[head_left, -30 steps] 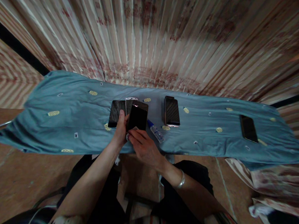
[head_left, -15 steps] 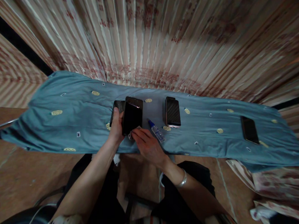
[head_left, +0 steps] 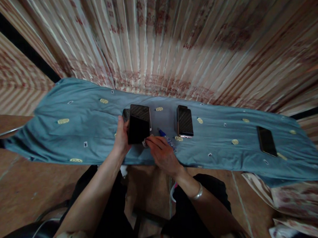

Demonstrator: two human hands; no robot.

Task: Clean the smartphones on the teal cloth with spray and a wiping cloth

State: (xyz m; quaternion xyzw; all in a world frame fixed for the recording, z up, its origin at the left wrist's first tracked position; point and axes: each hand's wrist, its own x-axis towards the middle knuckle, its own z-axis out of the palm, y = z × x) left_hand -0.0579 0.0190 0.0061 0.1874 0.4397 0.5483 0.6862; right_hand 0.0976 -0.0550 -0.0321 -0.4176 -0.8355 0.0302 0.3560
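My left hand [head_left: 121, 137] is closed around the left edge of a dark smartphone [head_left: 139, 124], thumb on its left side, screen facing up toward me. At the phone's lower right corner, my right hand [head_left: 162, 150] pinches a small crumpled pale cloth [head_left: 145, 142]. Behind the held phone, another dark phone [head_left: 126, 114] lies on the cloth-covered table, mostly hidden. A small clear bottle with a blue cap [head_left: 162, 133] lies just beyond my right hand, which partly covers it.
A stack of phones [head_left: 185, 121] lies right of my hands. Farther right, a single phone [head_left: 266, 141] rests on the blue-green tablecloth [head_left: 225, 154] with yellow pineapple prints. A pleated curtain [head_left: 166, 54] hangs behind the table. My knees are under its near edge.
The held phone has turned more upright, covering more of the phone behind it. My right hand, with the cloth, has shifted slightly right and now covers more of the bottle.
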